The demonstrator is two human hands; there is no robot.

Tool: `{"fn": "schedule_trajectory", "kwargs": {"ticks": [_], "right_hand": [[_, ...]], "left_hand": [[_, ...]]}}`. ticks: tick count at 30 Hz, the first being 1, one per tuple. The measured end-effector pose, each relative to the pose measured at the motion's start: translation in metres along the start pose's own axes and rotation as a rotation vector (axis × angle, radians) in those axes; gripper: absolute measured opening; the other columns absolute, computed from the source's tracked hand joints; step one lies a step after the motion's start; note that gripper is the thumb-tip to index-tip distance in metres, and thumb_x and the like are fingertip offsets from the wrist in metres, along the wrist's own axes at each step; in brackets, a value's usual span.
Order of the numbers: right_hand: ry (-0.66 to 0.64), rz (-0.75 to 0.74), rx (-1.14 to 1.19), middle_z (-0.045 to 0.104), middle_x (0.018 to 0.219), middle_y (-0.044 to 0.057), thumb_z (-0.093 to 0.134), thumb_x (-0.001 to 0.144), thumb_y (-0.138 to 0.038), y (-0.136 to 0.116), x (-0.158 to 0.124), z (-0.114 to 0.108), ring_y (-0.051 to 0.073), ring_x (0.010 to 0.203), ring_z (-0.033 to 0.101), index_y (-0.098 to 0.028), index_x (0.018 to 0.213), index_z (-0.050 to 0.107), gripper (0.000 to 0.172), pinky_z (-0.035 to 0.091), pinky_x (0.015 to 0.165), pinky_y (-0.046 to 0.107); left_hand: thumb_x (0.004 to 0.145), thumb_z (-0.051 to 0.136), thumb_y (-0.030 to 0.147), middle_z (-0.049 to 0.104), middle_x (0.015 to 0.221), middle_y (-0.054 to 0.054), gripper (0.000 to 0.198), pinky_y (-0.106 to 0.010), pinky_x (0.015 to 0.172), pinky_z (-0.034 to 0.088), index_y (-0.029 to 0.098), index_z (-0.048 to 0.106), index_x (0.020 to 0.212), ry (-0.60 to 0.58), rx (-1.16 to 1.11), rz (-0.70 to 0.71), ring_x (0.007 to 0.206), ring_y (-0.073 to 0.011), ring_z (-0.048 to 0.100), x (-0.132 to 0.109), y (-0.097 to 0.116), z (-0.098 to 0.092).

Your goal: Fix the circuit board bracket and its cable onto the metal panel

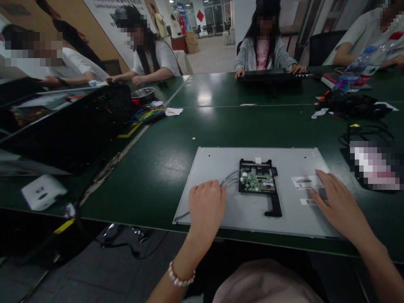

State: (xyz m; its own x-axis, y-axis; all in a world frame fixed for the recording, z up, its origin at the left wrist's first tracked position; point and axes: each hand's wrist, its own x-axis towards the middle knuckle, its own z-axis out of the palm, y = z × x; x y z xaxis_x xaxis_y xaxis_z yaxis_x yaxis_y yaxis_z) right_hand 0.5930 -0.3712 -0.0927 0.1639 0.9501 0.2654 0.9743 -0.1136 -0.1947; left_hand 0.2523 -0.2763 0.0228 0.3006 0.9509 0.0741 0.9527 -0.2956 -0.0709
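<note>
Desk before me: dark green, glossy, seams across, lights reflected. Grey panel lies flat near my edge. To my left, open black case; white boxy item near edge. Beside case: metal bowl, coloured cables, paper slip. White scrap beyond panel. To my right, dark-edged item, top blurred; farther off, black bundle, plastic bottles, red book.

Panel light grey; circuit board green; bracket black; cables grey; tabletop dark green.
</note>
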Motion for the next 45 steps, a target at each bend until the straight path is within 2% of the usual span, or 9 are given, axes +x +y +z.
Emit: {"fn": "schedule_trajectory", "kwargs": {"ticks": [6, 12, 16, 21, 25, 28, 34, 40, 45], "right_hand": [[-0.023, 0.016, 0.017, 0.047, 0.148, 0.019, 0.036, 0.097, -0.048, -0.002, -0.001, -0.003, 0.038, 0.139, 0.038, -0.013, 0.15, 0.031, 0.063, 0.039, 0.109, 0.057], [-0.022, 0.002, 0.031, 0.045, 0.149, 0.018, 0.036, 0.097, -0.049, 0.0, -0.001, 0.001, 0.037, 0.14, 0.038, -0.015, 0.151, 0.03, 0.063, 0.037, 0.11, 0.057], [-0.004, 0.005, 0.081, 0.045, 0.149, 0.017, 0.041, 0.096, -0.049, 0.004, 0.0, 0.003, 0.038, 0.14, 0.037, -0.017, 0.15, 0.032, 0.063, 0.036, 0.11, 0.059], [0.011, 0.154, 0.332, 0.047, 0.149, 0.015, 0.048, 0.093, -0.049, 0.004, 0.002, -0.012, 0.035, 0.135, 0.046, -0.02, 0.148, 0.038, 0.063, 0.037, 0.112, 0.054], [-0.004, 0.423, 0.622, 0.039, 0.156, 0.01, 0.053, 0.092, -0.052, 0.01, -0.004, -0.029, 0.036, 0.14, 0.04, -0.027, 0.15, 0.037, 0.066, 0.032, 0.116, 0.05], [-0.012, 0.531, 0.81, 0.039, 0.157, 0.008, 0.057, 0.089, -0.052, 0.018, -0.011, -0.039, 0.034, 0.142, 0.037, -0.031, 0.15, 0.038, 0.067, 0.03, 0.116, 0.045], [-0.011, 0.577, 1.07, 0.05, 0.149, 0.011, 0.057, 0.088, -0.052, 0.021, -0.02, -0.056, 0.033, 0.135, 0.048, -0.029, 0.144, 0.046, 0.062, 0.04, 0.111, 0.041], [0.021, 0.614, 1.159, 0.053, 0.146, 0.011, 0.06, 0.087, -0.051, 0.017, -0.02, -0.056, 0.032, 0.135, 0.048, -0.03, 0.139, 0.051, 0.057, 0.038, 0.114, 0.042], [0.036, 0.572, 1.224, 0.052, 0.147, 0.012, 0.056, 0.089, -0.045, 0.025, -0.023, -0.051, 0.032, 0.135, 0.049, -0.029, 0.143, 0.048, 0.056, 0.035, 0.115, 0.046]], "left_hand": [[0.094, 0.045, 0.02, 0.071, 0.102, -0.013, 0.024, -0.048, 0.095, 0.04, 0.014, 0.068, 0.096, 0.108, -0.041, -0.039, 0.096, -0.0289, 0.066, -0.014, 0.008, 0.026], [0.096, 0.043, 0.019, 0.067, 0.121, -0.015, 0.027, -0.045, 0.101, 0.041, 0.013, 0.066, 0.109, 0.133, -0.064, -0.041, 0.105, -0.0272, 0.066, -0.019, 0.007, 0.034], [0.095, 0.045, 0.019, 0.067, 0.124, -0.015, 0.029, -0.046, 0.102, 0.041, 0.014, 0.064, 0.116, 0.134, -0.093, -0.043, 0.108, -0.0279, 0.065, -0.019, 0.003, 0.037], [0.093, 0.05, 0.021, 0.067, 0.125, -0.014, 0.031, -0.046, 0.102, 0.043, 0.015, 0.064, 0.119, 0.159, -0.149, -0.022, 0.114, -0.0287, 0.063, -0.015, -0.006, 0.032], [0.095, 0.048, 0.029, 0.065, 0.128, -0.014, 0.033, -0.045, 0.102, 0.043, 0.014, 0.062, 0.122, 0.258, -0.205, -0.003, 0.117, -0.0284, 0.061, -0.012, -0.026, 0.028], [0.098, 0.043, 0.033, 0.064, 0.128, -0.015, 0.038, -0.043, 0.1, 0.045, 0.012, 0.06, 0.124, 0.314, -0.242, -0.051, 0.116, -0.0283, 0.061, -0.013, -0.048, 0.029], [0.098, 0.041, 0.035, 0.064, 0.126, -0.016, 0.041, -0.043, 0.101, 0.047, 0.012, 0.056, 0.128, 0.276, -0.299, -0.149, 0.115, -0.0287, 0.061, -0.024, -0.08, 0.045], [0.097, 0.042, 0.036, 0.059, 0.133, -0.019, 0.045, -0.047, 0.107, 0.044, 0.009, 0.052, 0.131, 0.23, -0.409, -0.165, 0.123, -0.0294, 0.056, -0.038, -0.077, 0.054], [0.095, 0.047, 0.037, 0.054, 0.14, -0.015, 0.047, -0.048, 0.109, 0.043, 0.016, 0.05, 0.137, 0.252, -0.579, -0.215, 0.129, -0.0277, 0.052, -0.038, -0.077, 0.05]]}}
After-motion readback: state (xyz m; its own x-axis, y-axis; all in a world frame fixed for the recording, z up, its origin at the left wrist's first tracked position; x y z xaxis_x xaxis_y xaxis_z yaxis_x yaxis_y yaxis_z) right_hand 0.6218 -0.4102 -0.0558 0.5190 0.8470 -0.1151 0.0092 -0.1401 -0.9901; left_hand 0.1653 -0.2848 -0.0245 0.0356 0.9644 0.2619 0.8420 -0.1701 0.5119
